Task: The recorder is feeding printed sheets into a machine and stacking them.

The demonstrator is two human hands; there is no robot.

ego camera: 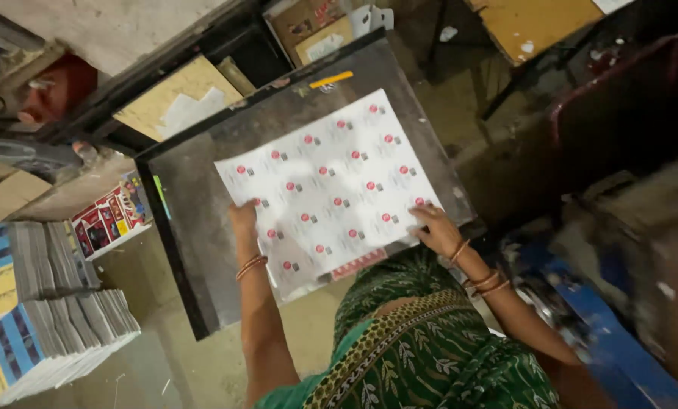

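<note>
The dark grey metal table carries the large white paper sheet printed with rows of small red round labels, lying flat and skewed near its front edge. I judge I am squaring this sheet on the table; next it needs an even nudge from both sides. My left hand lies flat on its left edge, grip open, holding nothing; my right hand presses its right corner, fingers spread

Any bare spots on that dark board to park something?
Bare: dark board strip beyond left hand, and the strip between printed sheet and far edge. Crowded: near edge, where right hand also presses the sheet.
</note>
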